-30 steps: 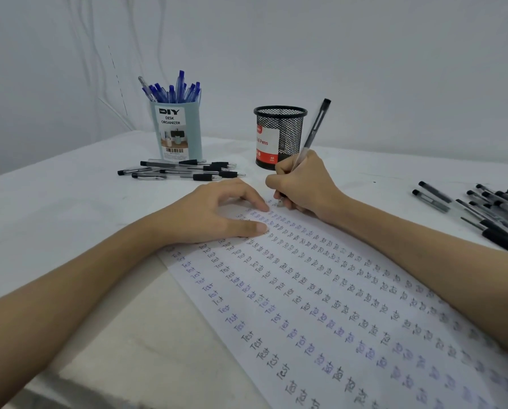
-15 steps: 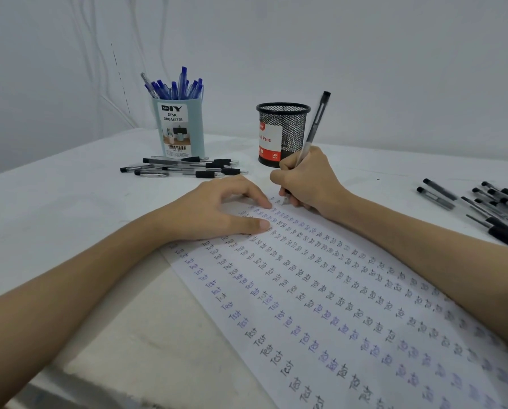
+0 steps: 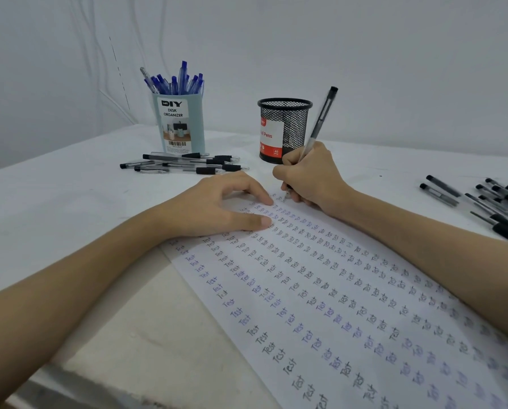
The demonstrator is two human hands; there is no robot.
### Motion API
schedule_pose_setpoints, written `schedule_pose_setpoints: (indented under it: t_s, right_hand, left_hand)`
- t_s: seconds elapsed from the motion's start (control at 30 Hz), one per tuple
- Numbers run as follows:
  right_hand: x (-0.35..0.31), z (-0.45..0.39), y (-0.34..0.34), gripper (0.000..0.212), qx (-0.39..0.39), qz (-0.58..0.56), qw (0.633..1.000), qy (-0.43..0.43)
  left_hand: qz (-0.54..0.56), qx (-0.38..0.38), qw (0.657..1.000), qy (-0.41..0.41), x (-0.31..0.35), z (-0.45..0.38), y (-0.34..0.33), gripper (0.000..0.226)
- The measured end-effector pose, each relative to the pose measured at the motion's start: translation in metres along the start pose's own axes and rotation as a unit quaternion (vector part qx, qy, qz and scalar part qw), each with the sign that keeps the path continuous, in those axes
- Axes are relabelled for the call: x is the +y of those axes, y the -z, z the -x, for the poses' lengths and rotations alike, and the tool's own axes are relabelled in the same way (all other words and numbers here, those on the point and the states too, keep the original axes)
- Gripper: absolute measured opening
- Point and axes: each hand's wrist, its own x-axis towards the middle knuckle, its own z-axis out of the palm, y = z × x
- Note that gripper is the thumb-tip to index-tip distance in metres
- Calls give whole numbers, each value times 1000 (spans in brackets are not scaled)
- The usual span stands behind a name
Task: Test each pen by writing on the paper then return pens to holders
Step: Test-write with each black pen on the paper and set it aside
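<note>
- While my right hand [image 3: 308, 175] pinches the black pen [image 3: 320, 119] in a writing grip, its tip sits on the far end of the paper [image 3: 350, 305], just beyond the last "Test" in that row.
- My left hand [image 3: 217, 205] lies on the sheet with fingers relaxed, thumb and fingertip pressing it flat; it grips nothing.
- To do this word well, I judge I should keep that left press firm, since the sheet lies at a slant across the table [image 3: 40, 208] and could skid under the stroke.
- Light, even pressure is enough: the aim is to see whether ink flows, so a faint or broken line would mark a bad pen.
- Space at that far edge looks tight, so small letters kept in line with the row will fit best.
- Once the word is done, this pen probably belongs in the black mesh holder [image 3: 285, 128] standing just behind my right hand, which shows no pens above its rim.
- Blue pens fill the blue organizer [image 3: 179, 125]; black pens lie loose in front of it [image 3: 184, 165], and another group [image 3: 488, 199] lies at my right.
</note>
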Motion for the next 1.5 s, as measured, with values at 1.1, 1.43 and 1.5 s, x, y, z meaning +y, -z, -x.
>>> schedule_pose_setpoints:
  t_s: [1.1,1.43,1.5]
  right_hand:
    - [-18,29,96,23,8,19,998,-62]
    - [29,70,159,18,-41,383,919,-82]
    - [34,74,166,15,-35,440,895,-63]
  left_hand:
    - [-53,-21,998,29,0,1,5,50]
    - [-107,-9,993,56,15,13,-5,27]
    - [-116,-7,991,71,19,17,-6,28]
